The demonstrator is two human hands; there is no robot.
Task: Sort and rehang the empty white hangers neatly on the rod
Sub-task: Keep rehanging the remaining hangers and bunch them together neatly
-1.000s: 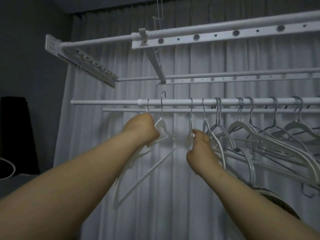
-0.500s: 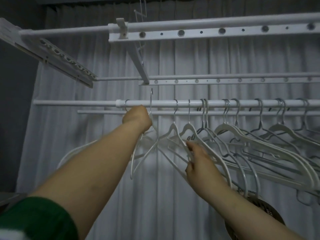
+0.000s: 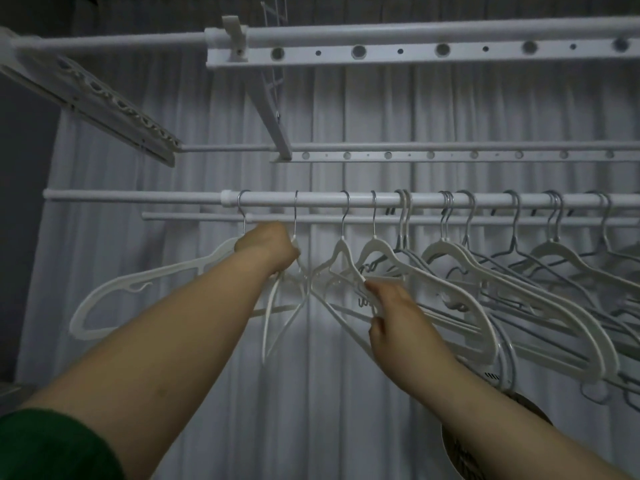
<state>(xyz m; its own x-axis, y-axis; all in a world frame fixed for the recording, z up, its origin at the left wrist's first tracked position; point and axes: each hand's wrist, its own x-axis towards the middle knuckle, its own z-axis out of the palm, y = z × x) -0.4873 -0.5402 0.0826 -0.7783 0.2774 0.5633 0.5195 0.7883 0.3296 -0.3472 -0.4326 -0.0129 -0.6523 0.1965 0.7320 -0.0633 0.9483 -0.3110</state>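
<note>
Noting hand positions below the long white metal rod (image 3: 311, 198). Our left hand (image 3: 268, 249) is clenched round the neck of a white plastic hanger with a wire hook (image 3: 295, 220). The hook rises from the knuckles toward 12 o'clock and sits over the rod. This hanger's arms fall toward 6 o'clock as thin strips, so we judge it nearly edge-on to us.

Our right hand (image 3: 393, 317) sits lower, at 4 o'clock from the left. It pinches the sloping arm of a second white plastic hanger (image 3: 341, 249) between thumb and curled fingers. Whether a further arm is caught in the pinch, we cannot tell.

A crowded bunch of white and grey hangers (image 3: 519, 271) lies toward 3 o'clock. The left hand is nearer the rod. We judge the next move to be along the rod's 9-to-3 line, evening the spacing.
</note>
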